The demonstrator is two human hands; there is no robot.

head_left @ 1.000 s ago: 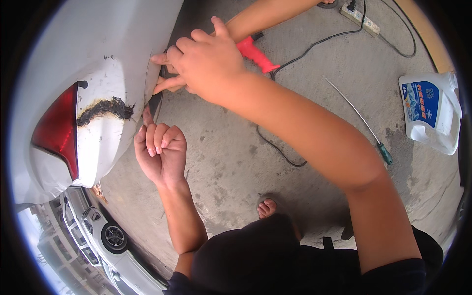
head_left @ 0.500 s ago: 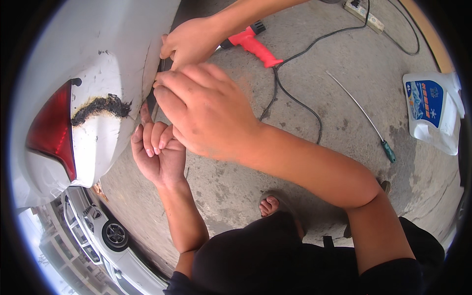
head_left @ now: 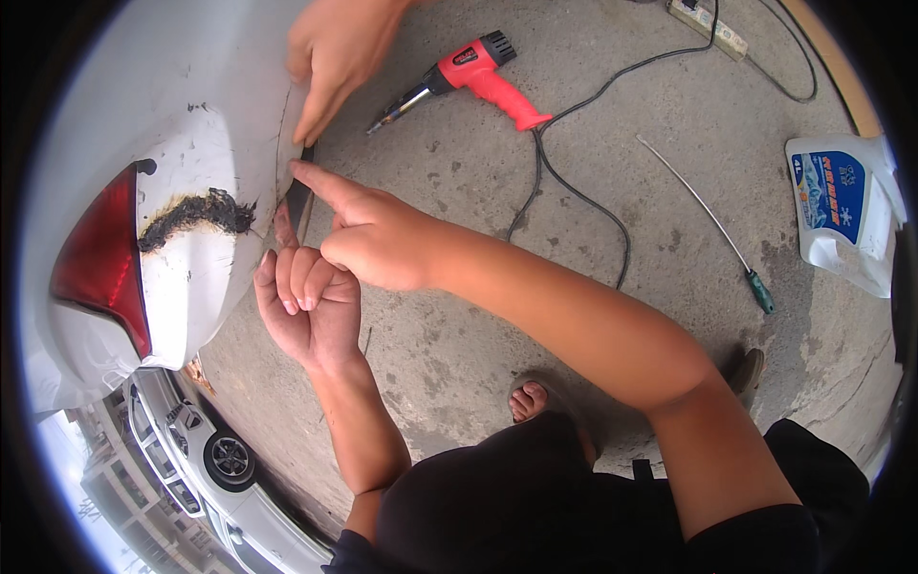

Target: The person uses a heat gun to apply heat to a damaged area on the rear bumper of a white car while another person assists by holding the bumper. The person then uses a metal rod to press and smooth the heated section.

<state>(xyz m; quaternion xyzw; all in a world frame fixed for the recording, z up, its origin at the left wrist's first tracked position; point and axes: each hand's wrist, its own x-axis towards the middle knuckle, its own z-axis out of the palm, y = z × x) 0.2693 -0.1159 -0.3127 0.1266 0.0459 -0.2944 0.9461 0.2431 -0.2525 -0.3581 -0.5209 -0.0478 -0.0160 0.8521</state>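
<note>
A white car bumper [head_left: 206, 287] fills the left side, with a blackened, burnt-looking strip [head_left: 196, 218] beside the red tail light [head_left: 100, 258]. My left hand [head_left: 311, 301] is closed at the bumper's lower edge. Its index finger reaches up along that edge, and the other fingers are curled toward the palm. Just above it, my right hand [head_left: 382, 234] touches the edge with a straight index finger, the rest folded and nothing held. A dark gap shows behind the edge between the two hands. Higher up, a co-worker's hand [head_left: 344, 57] rests fingertips on the same edge.
On the concrete floor lie a red heat gun [head_left: 497, 91] with a black cord, a long thin screwdriver [head_left: 755, 290] with a green handle, and a power strip [head_left: 712, 31]. A white jug [head_left: 841, 215] is at the right. Another white car [head_left: 229, 493] stands lower left.
The co-worker's hand has moved up and left, uncovering the heat gun. My right hand has drawn down and straightened its index finger against the edge. My left hand has barely moved.
</note>
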